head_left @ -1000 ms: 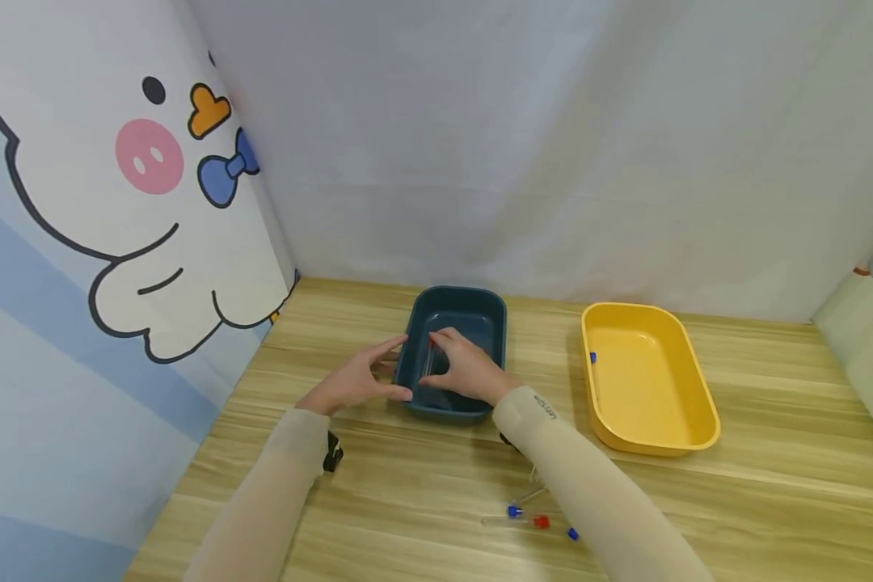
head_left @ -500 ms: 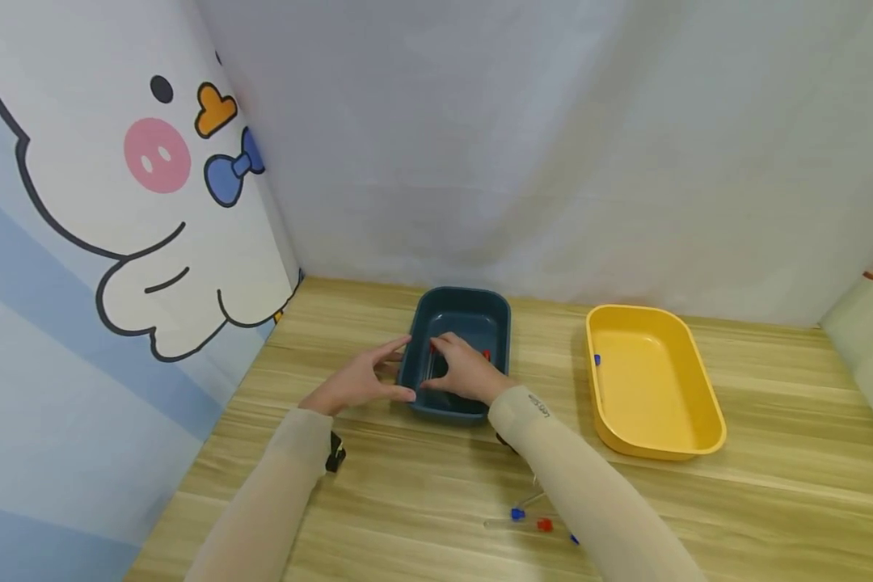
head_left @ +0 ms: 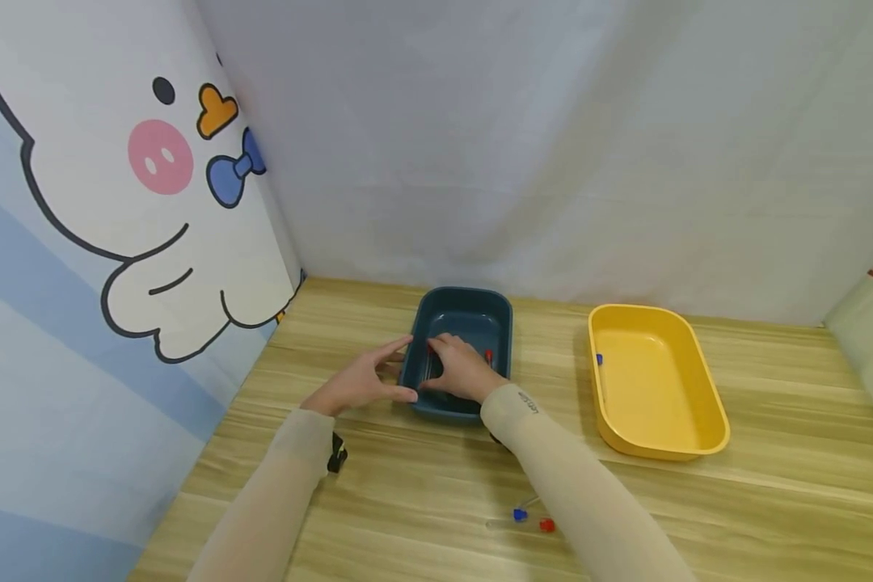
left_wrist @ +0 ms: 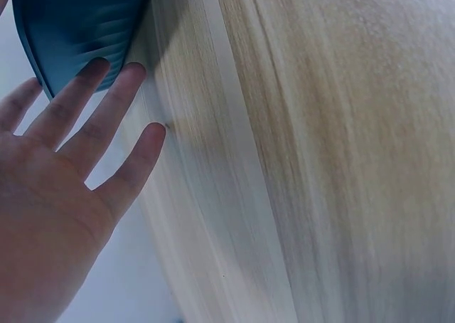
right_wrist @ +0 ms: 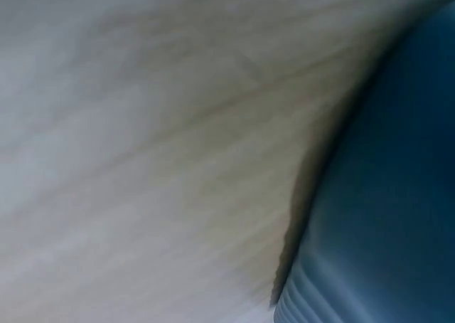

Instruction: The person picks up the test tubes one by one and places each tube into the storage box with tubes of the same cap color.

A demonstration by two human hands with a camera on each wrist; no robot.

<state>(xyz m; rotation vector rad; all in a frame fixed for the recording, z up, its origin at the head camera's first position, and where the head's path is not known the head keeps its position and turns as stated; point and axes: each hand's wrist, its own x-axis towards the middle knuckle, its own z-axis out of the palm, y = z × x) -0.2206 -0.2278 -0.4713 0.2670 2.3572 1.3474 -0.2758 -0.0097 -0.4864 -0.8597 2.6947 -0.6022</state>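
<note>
A dark blue tray (head_left: pixel 473 299) stands near the back of the table. My right hand (head_left: pixel 460 368) reaches into it and holds a red-capped test tube (head_left: pixel 431 365) lengthwise between fingertips and thumb, by the tray's left side. Another red cap (head_left: pixel 488 356) shows in the tray just right of that hand. My left hand (head_left: pixel 360 378) has its fingers spread at the tray's left rim, with the thumb touching or very near it. In the left wrist view the fingers (left_wrist: pixel 99 131) lie straight beside the tray's ribbed wall. The right wrist view shows only tray and table, no hand.
A yellow tray (head_left: pixel 698 380) stands to the right, with a blue-capped tube (head_left: pixel 600 360) along its left wall. On the table near my right sleeve lie a blue-capped tube (head_left: pixel 520 514) and a red-capped tube (head_left: pixel 546 525). A pale curtain (head_left: pixel 553 162) hangs behind.
A red cap in the dark blue tray has come into sight beside my right hand. The right forearm has shifted slightly left; the left hand stays by the rim.
</note>
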